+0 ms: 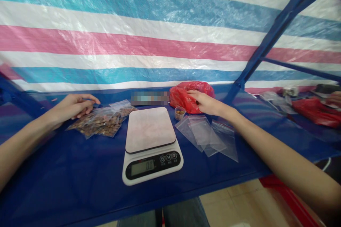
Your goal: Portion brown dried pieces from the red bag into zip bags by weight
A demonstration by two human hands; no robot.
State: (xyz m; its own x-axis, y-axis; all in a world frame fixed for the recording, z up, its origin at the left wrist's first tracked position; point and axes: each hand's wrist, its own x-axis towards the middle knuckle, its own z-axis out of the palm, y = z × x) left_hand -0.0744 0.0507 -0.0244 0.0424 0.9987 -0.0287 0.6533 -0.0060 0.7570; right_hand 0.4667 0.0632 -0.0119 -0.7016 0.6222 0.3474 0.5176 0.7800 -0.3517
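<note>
My left hand [80,105] rests on the left beside clear zip bags [99,122] filled with small brown pieces. Its fingers are loosely bent and apart, with nothing visible in them. At the back, my right hand [204,102] has its fingers curled at the mouth of a crumpled red plastic bag [183,96]; the bag's contents are hidden. A small clear cup [179,113] with brown pieces stands in front of this bag. Between my hands sits a white kitchen scale [150,131], its plate bare and its display reading 0.0. Several flat zip bags [207,134] lie right of it.
Everything stands on a blue table [80,184]. A blurred-out flat item [150,98] lies behind the scale. Blue metal bars [277,32] slant up at the right, before a striped sheet [133,42]. Farther right, another person's hand [335,98] is near a red bag [317,111].
</note>
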